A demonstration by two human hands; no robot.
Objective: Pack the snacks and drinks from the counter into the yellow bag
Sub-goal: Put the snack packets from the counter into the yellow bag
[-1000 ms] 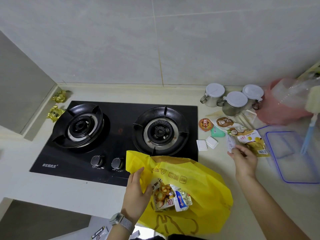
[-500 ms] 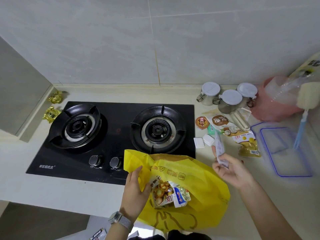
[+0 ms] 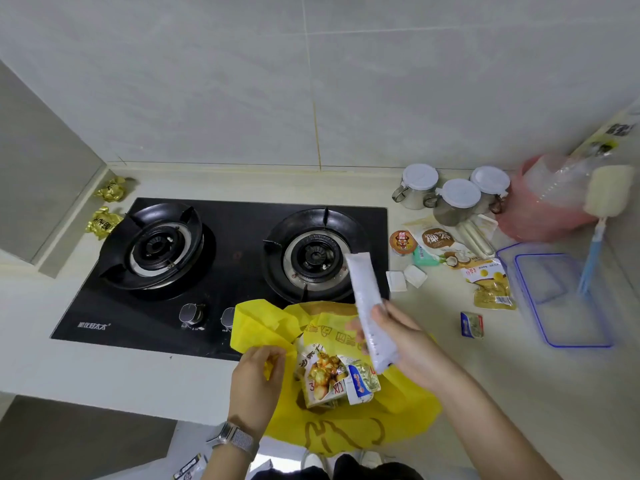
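We hold the yellow bag open, left grip pinching its rim; right grip closed on a white sachet, next lowering it in

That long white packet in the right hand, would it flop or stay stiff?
The white packet probably holds fairly stiff: it stands up straight above the right hand, gripped only near its lower end. It seems light, pinched by fingers. Its glossy film may be slippery.
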